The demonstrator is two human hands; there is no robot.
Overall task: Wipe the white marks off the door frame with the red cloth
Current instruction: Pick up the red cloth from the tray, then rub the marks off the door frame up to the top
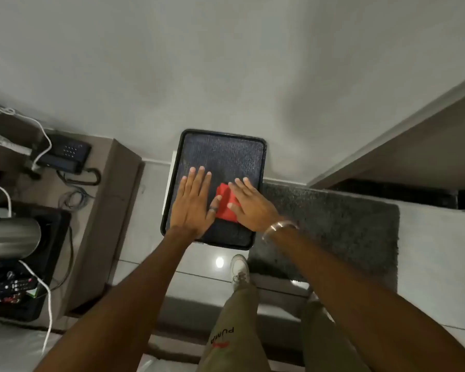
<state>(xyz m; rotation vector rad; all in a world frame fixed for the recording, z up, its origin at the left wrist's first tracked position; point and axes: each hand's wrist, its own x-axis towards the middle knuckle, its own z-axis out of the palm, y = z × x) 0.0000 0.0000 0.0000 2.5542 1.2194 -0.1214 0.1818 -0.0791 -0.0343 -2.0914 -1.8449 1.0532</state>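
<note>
Both grips flat and open; red cloth (225, 202) apparently between them, on tray (223, 151)

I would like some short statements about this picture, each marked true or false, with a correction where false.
1. The red cloth lies on the black tray. True.
2. The left hand holds a spray bottle. False: it is flat and open, holding nothing.
3. The right hand rests on the cloth with fingers spread. True.
4. A bracelet is on the left wrist. False: it is on the right wrist.
5. The grey mat lies left of the tray. False: it lies on the right side.
</note>
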